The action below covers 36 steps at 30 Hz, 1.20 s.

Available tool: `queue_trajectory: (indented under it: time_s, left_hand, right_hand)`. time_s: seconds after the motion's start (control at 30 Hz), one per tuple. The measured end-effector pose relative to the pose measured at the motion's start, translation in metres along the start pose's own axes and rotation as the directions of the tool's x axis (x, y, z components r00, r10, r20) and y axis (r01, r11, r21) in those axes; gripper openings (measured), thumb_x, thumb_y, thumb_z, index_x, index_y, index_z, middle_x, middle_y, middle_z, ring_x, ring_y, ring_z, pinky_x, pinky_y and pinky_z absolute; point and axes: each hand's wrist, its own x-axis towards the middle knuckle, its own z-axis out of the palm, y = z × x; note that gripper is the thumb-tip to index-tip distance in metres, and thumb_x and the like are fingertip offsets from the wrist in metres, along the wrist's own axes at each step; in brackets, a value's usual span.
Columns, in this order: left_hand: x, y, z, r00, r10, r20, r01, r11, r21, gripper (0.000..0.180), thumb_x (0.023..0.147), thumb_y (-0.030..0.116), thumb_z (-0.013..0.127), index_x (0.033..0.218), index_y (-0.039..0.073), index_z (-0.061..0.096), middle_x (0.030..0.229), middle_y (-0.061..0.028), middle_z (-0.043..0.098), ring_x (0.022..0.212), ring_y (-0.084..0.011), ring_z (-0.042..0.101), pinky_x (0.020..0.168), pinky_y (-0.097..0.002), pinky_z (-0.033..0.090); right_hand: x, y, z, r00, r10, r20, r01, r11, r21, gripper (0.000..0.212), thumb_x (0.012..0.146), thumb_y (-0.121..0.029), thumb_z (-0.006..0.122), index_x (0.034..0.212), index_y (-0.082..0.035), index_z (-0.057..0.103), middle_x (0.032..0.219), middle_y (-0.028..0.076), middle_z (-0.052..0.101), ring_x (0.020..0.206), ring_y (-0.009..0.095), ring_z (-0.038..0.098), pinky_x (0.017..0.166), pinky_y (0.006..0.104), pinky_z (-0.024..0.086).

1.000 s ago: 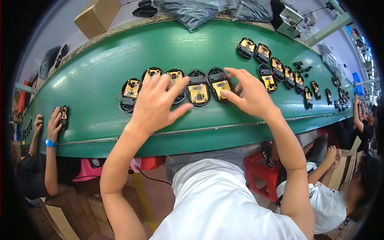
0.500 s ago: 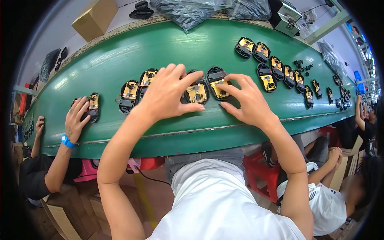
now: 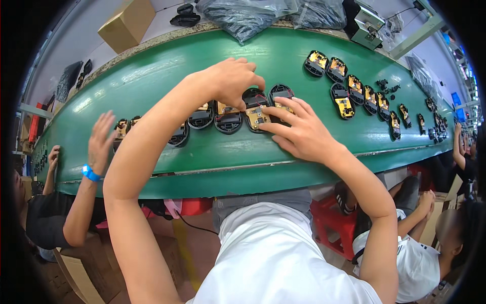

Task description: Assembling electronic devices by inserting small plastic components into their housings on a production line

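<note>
Open black oval shells with yellow circuit boards lie in a row on the green work surface [image 3: 202, 162]. My left hand [image 3: 228, 80] arches over the far left side of one shell [image 3: 256, 112], thumb and forefinger apart beside its dark upper part, where thin red wires show. Against the same shell's yellow board, my right hand [image 3: 304, 129] rests its stretched fingertips from the right. Its fingers partly cover the neighbouring shell [image 3: 281, 93]. Just left of my hands lie another shell [image 3: 228, 121] and one more [image 3: 201, 117], partly hidden by my left forearm.
More open shells [image 3: 356, 89] run in a line to the right, near small black parts [image 3: 386, 86]. A co-worker's raised hand [image 3: 101, 137] with a blue wristband is at the left. Plastic bags [image 3: 248, 17] and a cardboard box [image 3: 126, 25] line the far edge.
My left hand has moved farther away and turned over the shell. The right hand's fingers have come left onto that shell's board. The co-worker's hand at the left has lifted off the shells.
</note>
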Motion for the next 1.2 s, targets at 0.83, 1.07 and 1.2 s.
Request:
queue_trajectory:
  time_s: [0.83,1.07,1.2]
  left_hand:
    - [-0.008,0.053,0.020,0.822,-0.151,-0.548,0.158,0.987,-0.034,0.049,0.087,0.035,0.074,0.126,0.009,0.064,0.091,-0.0122,0.062,0.088,-0.0320,0.057,0.083,-0.0431,0.046]
    - [0.047,0.070,0.032,0.897,0.100,-0.431,-0.045,0.989,0.138,0.072,0.091,0.055,0.065,0.154,0.027,0.043,0.100,-0.0128,0.050,0.095,-0.0300,0.049,0.085,-0.0410,0.043]
    - [0.060,0.068,0.049,0.883,0.193,-0.428,-0.143,0.979,0.147,0.062,0.090,0.053,0.067,0.144,0.022,0.057,0.103,-0.0115,0.052,0.096,-0.0291,0.049,0.086,-0.0411,0.043]
  right_hand:
    - [-0.038,0.029,-0.028,0.902,0.350,-0.252,-0.314,0.934,0.172,0.036,0.086,-0.012,0.070,0.120,-0.005,0.064,0.134,0.017,0.058,0.125,0.037,0.056,0.106,0.0462,0.046]
    - [-0.101,0.044,-0.028,0.774,0.598,-0.209,-0.626,0.773,-0.102,0.055,0.088,-0.029,0.073,0.134,-0.004,0.058,0.143,0.022,0.049,0.132,0.041,0.045,0.111,0.0486,0.041]
    - [-0.086,0.025,-0.021,0.809,0.566,-0.158,-0.583,0.807,-0.094,0.053,0.089,-0.029,0.071,0.135,-0.006,0.058,0.145,0.019,0.049,0.131,0.041,0.046,0.110,0.0489,0.041]
